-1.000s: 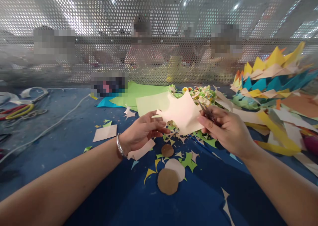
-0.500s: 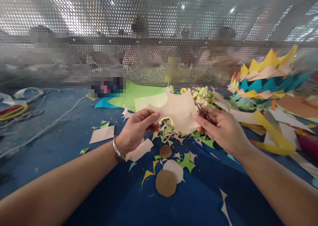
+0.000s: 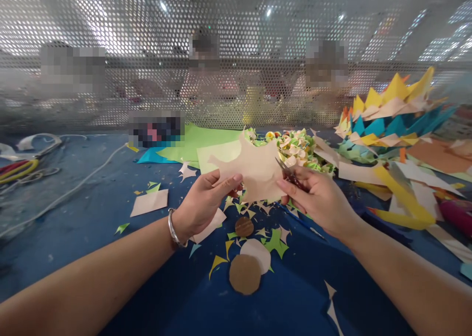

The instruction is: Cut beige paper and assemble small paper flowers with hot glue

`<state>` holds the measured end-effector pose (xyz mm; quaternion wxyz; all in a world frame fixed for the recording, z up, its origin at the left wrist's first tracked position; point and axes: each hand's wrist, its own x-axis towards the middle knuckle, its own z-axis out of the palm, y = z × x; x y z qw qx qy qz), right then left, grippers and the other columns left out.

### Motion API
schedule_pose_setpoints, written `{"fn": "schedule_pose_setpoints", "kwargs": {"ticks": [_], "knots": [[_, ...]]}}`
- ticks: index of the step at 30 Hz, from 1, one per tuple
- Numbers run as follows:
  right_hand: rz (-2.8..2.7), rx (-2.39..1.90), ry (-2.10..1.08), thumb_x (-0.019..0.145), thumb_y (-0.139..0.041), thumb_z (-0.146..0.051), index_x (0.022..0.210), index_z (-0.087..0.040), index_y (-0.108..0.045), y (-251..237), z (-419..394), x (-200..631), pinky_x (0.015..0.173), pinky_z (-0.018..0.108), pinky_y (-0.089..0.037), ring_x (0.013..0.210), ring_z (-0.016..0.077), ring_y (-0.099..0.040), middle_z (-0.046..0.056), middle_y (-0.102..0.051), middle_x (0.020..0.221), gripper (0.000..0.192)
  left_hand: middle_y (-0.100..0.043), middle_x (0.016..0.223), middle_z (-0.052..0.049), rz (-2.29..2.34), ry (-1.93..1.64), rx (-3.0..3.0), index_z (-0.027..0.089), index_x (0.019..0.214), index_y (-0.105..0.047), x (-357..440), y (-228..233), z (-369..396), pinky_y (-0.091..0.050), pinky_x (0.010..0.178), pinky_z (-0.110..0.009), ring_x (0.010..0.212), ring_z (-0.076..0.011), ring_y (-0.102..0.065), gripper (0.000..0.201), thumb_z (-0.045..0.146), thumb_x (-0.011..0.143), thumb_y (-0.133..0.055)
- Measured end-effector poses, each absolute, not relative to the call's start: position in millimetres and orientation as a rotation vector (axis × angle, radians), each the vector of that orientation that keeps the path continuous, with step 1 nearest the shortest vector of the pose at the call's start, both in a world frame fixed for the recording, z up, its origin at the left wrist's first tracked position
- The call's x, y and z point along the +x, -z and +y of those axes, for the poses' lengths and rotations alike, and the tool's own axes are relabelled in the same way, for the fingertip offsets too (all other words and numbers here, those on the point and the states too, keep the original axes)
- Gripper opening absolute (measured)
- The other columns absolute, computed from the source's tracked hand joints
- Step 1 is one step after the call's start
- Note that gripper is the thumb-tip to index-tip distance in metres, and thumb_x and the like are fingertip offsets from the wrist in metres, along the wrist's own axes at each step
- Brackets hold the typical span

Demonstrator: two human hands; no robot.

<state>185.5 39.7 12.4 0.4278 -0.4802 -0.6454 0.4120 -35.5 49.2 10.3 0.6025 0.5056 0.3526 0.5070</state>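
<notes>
A pale pink sheet of paper (image 3: 258, 171) with curved cut-outs along its edge is held up between both hands. My left hand (image 3: 210, 198) pinches its lower left part between thumb and fingers. My right hand (image 3: 313, 196) grips its right edge and also holds a small pair of scissors (image 3: 289, 171), blades pointing up and left. Below the hands lie a brown cardboard disc (image 3: 245, 274), a pale paper circle (image 3: 260, 252) partly under it, and a smaller brown disc (image 3: 244, 226).
Paper scraps (image 3: 276, 242) litter the blue table (image 3: 177, 296). Green sheets (image 3: 210, 141) and a heap of paper pieces (image 3: 295, 149) lie behind. Stacked zigzag paper strips (image 3: 398, 112) stand at right, a white cord (image 3: 84, 173) at left. Behind a perforated screen (image 3: 239, 21) are blurred people.
Both hands have lowered the pink paper slightly and shifted it left. Its left side has tilted, and the gap under its curved edge is now covered by my left hand. Both grips stay the same.
</notes>
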Motion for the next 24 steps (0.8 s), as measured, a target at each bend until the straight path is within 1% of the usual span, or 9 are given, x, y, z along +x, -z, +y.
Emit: {"fn": "schedule_pose_setpoints", "kwargs": {"ticks": [3,5,9,11,13,15,19,22,24], "knots": [[-1.645,-1.191,-1.008,0.083,-0.066,-0.046,0.091,-0.018,-0.061,-12.6,38.2,184.3,0.040,0.022,-0.037,0.039,0.0060,-0.045,-0.004,-0.056,0.056,0.029,-0.065,0.073,-0.002,0.895,-1.194,1.249,0.015,0.067,-0.068,-40.0,-8.8,53.8,-0.045,0.066,-0.026,0.070,-0.0127,-0.060,0.016,0.027,0.077,-0.073],[-1.653,-1.193,-0.978,0.083,-0.067,-0.045,0.089,-0.019,-0.062,-13.3,37.6,184.7,0.042,0.024,-0.039,0.040,0.0068,-0.046,-0.004,-0.057,0.058,0.027,-0.063,0.072,-0.001,0.933,-1.161,1.352,0.015,0.067,-0.067,-44.0,-9.7,55.6,-0.044,0.063,-0.025,0.067,-0.0115,-0.058,0.014,0.024,0.073,-0.076],[-1.636,-1.211,-0.920,0.083,-0.068,-0.043,0.087,-0.022,-0.064,-14.0,38.2,186.7,0.047,0.028,-0.045,0.046,0.0115,-0.056,-0.001,-0.057,0.061,0.022,-0.055,0.059,0.004,1.039,-1.017,1.541,0.017,0.058,-0.055,-50.0,-12.8,55.5,-0.039,0.057,-0.024,0.059,-0.0103,-0.054,0.027,0.021,0.069,-0.079],[-1.628,-1.203,-0.911,0.081,-0.070,-0.043,0.086,-0.023,-0.065,-14.4,38.8,187.0,0.051,0.031,-0.049,0.050,0.0139,-0.059,0.000,-0.058,0.064,0.021,-0.058,0.059,0.003,1.077,-0.957,1.616,0.018,0.055,-0.051,-50.1,-14.3,53.6,-0.039,0.056,-0.024,0.061,-0.0121,-0.057,0.032,0.024,0.070,-0.079],[-1.624,-1.199,-0.919,0.079,-0.072,-0.044,0.085,-0.024,-0.065,-15.2,38.9,186.4,0.051,0.031,-0.048,0.053,0.0150,-0.061,0.001,-0.060,0.068,0.022,-0.066,0.064,-0.001,1.061,-0.904,1.600,0.018,0.057,-0.056,-48.5,-15.4,51.9,-0.043,0.058,-0.025,0.067,-0.0158,-0.063,0.029,0.028,0.072,-0.078],[-1.624,-1.200,-0.936,0.079,-0.072,-0.045,0.084,-0.024,-0.065,-16.0,38.4,185.6,0.049,0.029,-0.045,0.054,0.0147,-0.061,0.001,-0.060,0.069,0.023,-0.072,0.072,-0.006,1.023,-0.888,1.520,0.016,0.063,-0.064,-46.6,-15.8,51.7,-0.048,0.063,-0.027,0.073,-0.0187,-0.068,0.021,0.030,0.076,-0.074],[-1.713,-1.187,-0.888,0.085,-0.066,-0.044,0.081,-0.022,-0.063,-13.9,37.3,184.1,0.054,0.028,-0.045,0.058,0.0140,-0.059,-0.001,-0.058,0.062,0.022,-0.074,0.078,-0.008,0.997,-1.058,1.250,0.014,0.077,-0.073,-46.3,-13.7,58.1,-0.051,0.071,-0.028,0.077,-0.0182,-0.069,0.017,0.030,0.081,-0.070],[-1.837,-1.218,-0.751,0.087,-0.061,-0.045,0.086,-0.021,-0.063,-8.3,35.7,179.8,0.054,0.027,-0.043,0.058,0.0131,-0.056,0.000,-0.062,0.068,0.025,-0.074,0.087,-0.007,1.031,-1.205,1.059,0.015,0.086,-0.073,-48.3,-11.7,64.2,-0.048,0.065,-0.024,0.083,-0.0176,-0.068,0.018,0.032,0.083,-0.067],[-1.985,-1.243,-0.715,0.088,-0.059,-0.046,0.090,-0.020,-0.064,-4.6,33.4,173.7,0.053,0.027,-0.042,0.060,0.0136,-0.056,0.002,-0.066,0.075,0.027,-0.074,0.095,-0.007,1.045,-1.233,1.012,0.017,0.087,-0.073,-48.9,-11.0,66.0,-0.045,0.059,-0.023,0.083,-0.0163,-0.066,0.018,0.033,0.085,-0.064]]}}
